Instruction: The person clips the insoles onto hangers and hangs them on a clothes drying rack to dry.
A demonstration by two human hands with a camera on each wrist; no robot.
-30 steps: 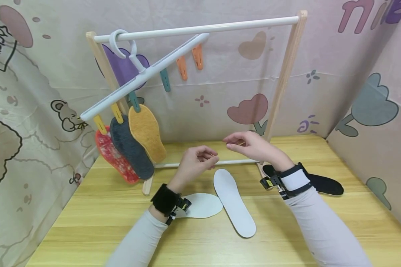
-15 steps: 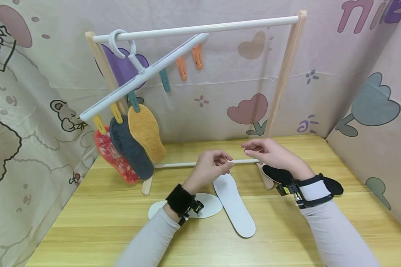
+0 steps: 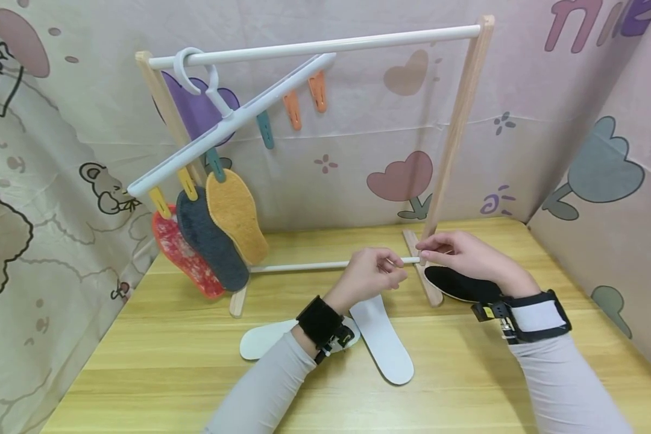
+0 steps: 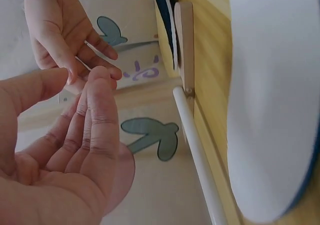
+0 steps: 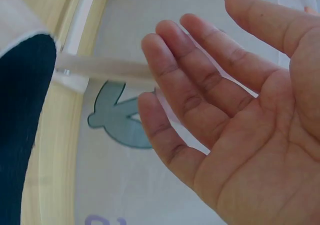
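My left hand (image 3: 370,274) hovers over the upper end of a white insole (image 3: 382,343), its fingers loosely bent around nothing. The left wrist view shows that palm and the gap between thumb and fingers bare. Farther right, my right hand (image 3: 466,258) is held above a black insole (image 3: 458,283), covering part of it; its fingers are relaxed, and the right wrist view shows nothing in the palm. Another white insole (image 3: 266,340) lies crosswise under my left wrist. Red (image 3: 181,253), dark grey (image 3: 211,241) and yellow (image 3: 237,214) insoles hang from clips at the left.
A wooden rack with a white top bar (image 3: 325,45) stands at the back, with a low white rod (image 3: 298,266) between its feet. Its white hanger (image 3: 233,123) slants toward me, carrying orange clips (image 3: 317,91) and a teal clip (image 3: 265,129) that hold nothing.
Both hands have moved to the right and slightly nearer to me. My right hand has come over the black insole. The insoles and the hanger stay in place.
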